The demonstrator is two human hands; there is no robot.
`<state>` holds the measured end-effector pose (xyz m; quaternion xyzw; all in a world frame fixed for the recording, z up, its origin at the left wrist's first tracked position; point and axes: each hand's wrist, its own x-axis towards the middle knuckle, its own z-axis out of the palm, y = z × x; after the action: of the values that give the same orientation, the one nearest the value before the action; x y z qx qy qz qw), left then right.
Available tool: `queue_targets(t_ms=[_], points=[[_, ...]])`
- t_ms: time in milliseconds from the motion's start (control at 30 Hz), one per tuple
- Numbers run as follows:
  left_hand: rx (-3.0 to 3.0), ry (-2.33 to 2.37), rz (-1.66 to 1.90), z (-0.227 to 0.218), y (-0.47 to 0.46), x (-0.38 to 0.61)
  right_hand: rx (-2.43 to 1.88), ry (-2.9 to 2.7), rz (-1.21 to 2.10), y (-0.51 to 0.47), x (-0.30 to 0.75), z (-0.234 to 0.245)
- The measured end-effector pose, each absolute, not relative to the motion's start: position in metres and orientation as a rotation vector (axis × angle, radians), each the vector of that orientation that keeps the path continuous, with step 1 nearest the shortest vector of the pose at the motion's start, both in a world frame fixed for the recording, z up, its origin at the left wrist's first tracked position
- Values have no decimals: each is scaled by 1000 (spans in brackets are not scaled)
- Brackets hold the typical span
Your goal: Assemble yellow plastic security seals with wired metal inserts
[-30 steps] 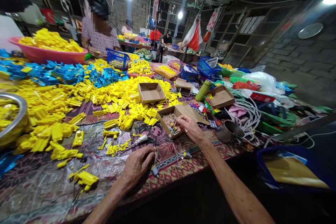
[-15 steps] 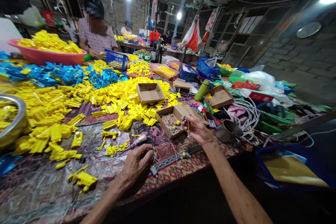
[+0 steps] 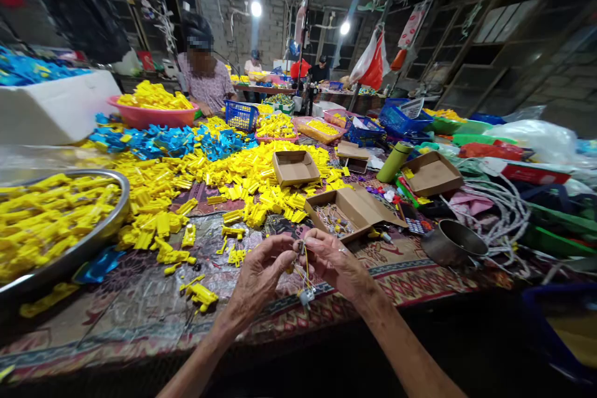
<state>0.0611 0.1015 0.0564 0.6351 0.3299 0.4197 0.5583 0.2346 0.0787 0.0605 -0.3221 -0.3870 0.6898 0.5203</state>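
My left hand (image 3: 267,270) and my right hand (image 3: 333,261) meet over the table's front part, fingertips pinched together. Between them is a small dark part with wires (image 3: 301,247), a thin yellow wire hanging down from it. Just beneath, a small grey motor with wires (image 3: 306,296) shows; whether it hangs or rests on the cloth I cannot tell. Behind my right hand stands an open cardboard box (image 3: 361,208) holding wired parts (image 3: 336,219). Several yellow plastic pieces (image 3: 200,294) lie left of my left hand.
A metal basin (image 3: 124,199) of yellow parts stands at left. Yellow pieces (image 3: 252,168) and blue pieces (image 3: 163,142) are heaped behind. A metal cup (image 3: 454,242), coiled white rope (image 3: 506,211) and green bottle (image 3: 394,161) are at right. A co-worker (image 3: 205,71) sits across the table.
My right hand has come from beside the cardboard box toward me with the small wired part. My left hand has lifted from the table to meet it. The view has turned left.
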Motion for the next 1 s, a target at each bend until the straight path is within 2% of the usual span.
queue_targets(t_ms=[200,400,1000], points=[[1756,888,1068,48,101,34,-768,-869,1744,77,209,45],[1932,909,1110,48,100,21,-757,-920,1756,71,196,50],[1729,1034,1035,42,96,-11,-883,-960,1727,72,162,42]])
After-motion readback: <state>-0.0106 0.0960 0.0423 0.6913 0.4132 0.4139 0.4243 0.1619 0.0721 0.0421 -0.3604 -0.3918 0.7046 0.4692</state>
